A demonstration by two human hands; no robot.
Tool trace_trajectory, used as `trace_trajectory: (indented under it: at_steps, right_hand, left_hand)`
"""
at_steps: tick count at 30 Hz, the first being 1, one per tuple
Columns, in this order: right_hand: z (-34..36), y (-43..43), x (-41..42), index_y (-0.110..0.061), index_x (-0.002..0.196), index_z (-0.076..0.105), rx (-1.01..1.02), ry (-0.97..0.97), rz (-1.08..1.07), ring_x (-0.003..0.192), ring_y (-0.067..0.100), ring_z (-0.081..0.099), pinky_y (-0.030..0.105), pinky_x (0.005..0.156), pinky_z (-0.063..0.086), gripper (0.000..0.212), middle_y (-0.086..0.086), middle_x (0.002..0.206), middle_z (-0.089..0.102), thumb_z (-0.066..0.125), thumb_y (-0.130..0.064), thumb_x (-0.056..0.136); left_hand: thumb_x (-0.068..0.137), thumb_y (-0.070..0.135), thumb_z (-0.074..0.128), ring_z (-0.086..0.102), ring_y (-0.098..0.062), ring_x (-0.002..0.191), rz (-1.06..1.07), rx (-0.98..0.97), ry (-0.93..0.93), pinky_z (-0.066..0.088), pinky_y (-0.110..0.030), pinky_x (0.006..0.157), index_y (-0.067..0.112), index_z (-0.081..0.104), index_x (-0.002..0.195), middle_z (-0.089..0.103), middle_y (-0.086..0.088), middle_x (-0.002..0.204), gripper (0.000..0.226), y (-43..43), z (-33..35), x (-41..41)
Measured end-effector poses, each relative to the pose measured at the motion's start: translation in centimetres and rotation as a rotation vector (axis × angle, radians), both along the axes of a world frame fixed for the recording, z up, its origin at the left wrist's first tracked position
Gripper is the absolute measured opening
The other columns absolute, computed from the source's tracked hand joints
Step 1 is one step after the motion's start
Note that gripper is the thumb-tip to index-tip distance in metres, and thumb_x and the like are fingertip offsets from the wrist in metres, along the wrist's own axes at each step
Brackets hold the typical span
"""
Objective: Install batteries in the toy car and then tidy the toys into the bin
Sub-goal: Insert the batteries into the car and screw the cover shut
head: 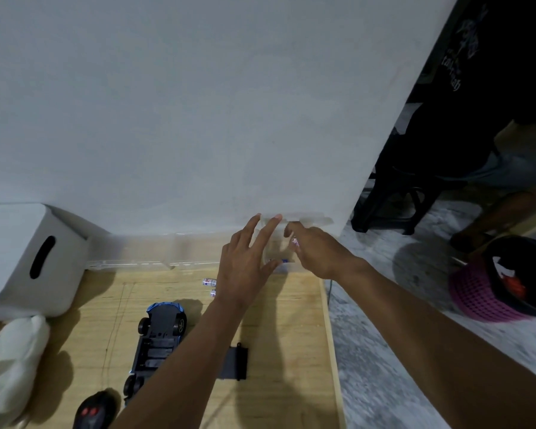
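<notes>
Reaching toward the wall, both hands are gathered at a small clear box (276, 252) at the far edge of the wooden board (291, 320). The left hand (245, 264) is spread open, fingers extended and grasping nothing, its palm laid against the near side of the box, seemingly to steady it. The right hand (316, 252) is curled, its fingertips pinched on something small with a pink and white label, probably a battery (295, 242) being drawn out of the box; the blur prevents certainty. Another labelled piece is glimpsed low inside the box.

Two loose batteries (209, 282) are laid on the board just left of the left hand, likely set there to be within reach of the car. The car (158, 339), blue with black wheels, is placed upside down near the middle of the board so that its compartment faces up; the slots appear open and unfilled. The black cover (234, 362) is set flat to the right of the car, apart from it, and partly hidden by the left forearm.

A white bin (28, 258) with a slot handle is stood at the left against the wall. A white plush toy (10, 363) is slumped below it, and a black remote (92, 411) with red buttons is seen at the bottom edge. Tidying is judged not yet begun, since no battery is seated.
</notes>
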State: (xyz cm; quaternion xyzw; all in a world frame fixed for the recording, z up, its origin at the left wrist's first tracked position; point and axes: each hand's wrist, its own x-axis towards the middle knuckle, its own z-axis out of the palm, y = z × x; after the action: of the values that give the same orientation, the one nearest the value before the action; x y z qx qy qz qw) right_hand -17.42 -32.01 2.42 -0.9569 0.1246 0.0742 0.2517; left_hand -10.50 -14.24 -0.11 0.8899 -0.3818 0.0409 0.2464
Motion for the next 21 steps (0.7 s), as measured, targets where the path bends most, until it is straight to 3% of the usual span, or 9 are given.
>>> trace_trajectory:
  at_steps: [2, 5, 8, 12, 17, 21]
  right_hand:
    - [-0.4, 0.0, 0.3, -0.021, 0.104, 0.051, -0.013, -0.036, -0.087, 0.079, 0.028, 0.060, 0.040, 0.070, 0.055, 0.016, 0.009, 0.094, 0.060, 0.059, -0.012, 0.094]
    - [-0.7, -0.3, 0.9, -0.024, 0.092, 0.062, -0.037, -0.037, -0.156, 0.086, 0.030, 0.065, 0.037, 0.073, 0.056, 0.017, 0.009, 0.095, 0.063, 0.069, -0.009, 0.086]
    - [-1.1, -0.6, 1.5, -0.025, 0.113, 0.073, -0.090, -0.020, -0.103, 0.101, 0.028, 0.067, 0.035, 0.082, 0.056, 0.030, 0.007, 0.114, 0.068, 0.070, -0.010, 0.087]
    - [-1.3, -0.6, 1.9, -0.024, 0.133, 0.062, -0.180, 0.033, -0.033, 0.111, 0.030, 0.064, 0.035, 0.087, 0.053, 0.044, 0.011, 0.129, 0.061, 0.069, -0.012, 0.092]
    - [-1.1, -0.4, 1.9, -0.020, 0.113, 0.060, -0.189, 0.013, -0.051, 0.090, 0.030, 0.064, 0.035, 0.070, 0.052, 0.023, 0.012, 0.110, 0.061, 0.063, -0.010, 0.093]
    - [-0.7, -0.2, 1.6, -0.022, 0.116, 0.066, -0.183, -0.001, -0.045, 0.097, 0.031, 0.066, 0.035, 0.077, 0.054, 0.025, 0.011, 0.114, 0.064, 0.065, -0.014, 0.093]
  left_hand:
    - [0.080, 0.042, 0.083, 0.053, -0.028, 0.130, 0.005, 0.008, -0.005, 0.051, -0.045, 0.092, 0.043, 0.026, 0.156, 0.035, -0.002, 0.162, 0.094, -0.1, 0.0, -0.1]
    - [0.080, 0.043, 0.082, 0.054, -0.027, 0.128, 0.005, 0.018, -0.017, 0.051, -0.044, 0.092, 0.043, 0.025, 0.156, 0.035, -0.001, 0.162, 0.095, -0.4, 0.1, -0.1]
    - [0.081, 0.045, 0.081, 0.053, -0.026, 0.129, 0.013, 0.023, -0.013, 0.051, -0.044, 0.093, 0.046, 0.021, 0.156, 0.033, 0.001, 0.163, 0.096, -0.7, 0.3, -0.2]
    - [0.080, 0.045, 0.082, 0.053, -0.026, 0.129, 0.009, 0.039, -0.032, 0.051, -0.044, 0.094, 0.046, 0.019, 0.156, 0.032, 0.001, 0.164, 0.098, -0.4, 0.1, 0.0]
    - [0.079, 0.042, 0.084, 0.056, -0.027, 0.126, 0.003, 0.038, -0.036, 0.053, -0.045, 0.092, 0.046, 0.020, 0.156, 0.034, 0.001, 0.163, 0.100, -0.1, -0.2, 0.1]
    - [0.081, 0.045, 0.081, 0.055, -0.026, 0.127, 0.008, 0.048, -0.042, 0.051, -0.044, 0.093, 0.046, 0.019, 0.157, 0.032, 0.002, 0.164, 0.098, 0.0, -0.3, 0.2]
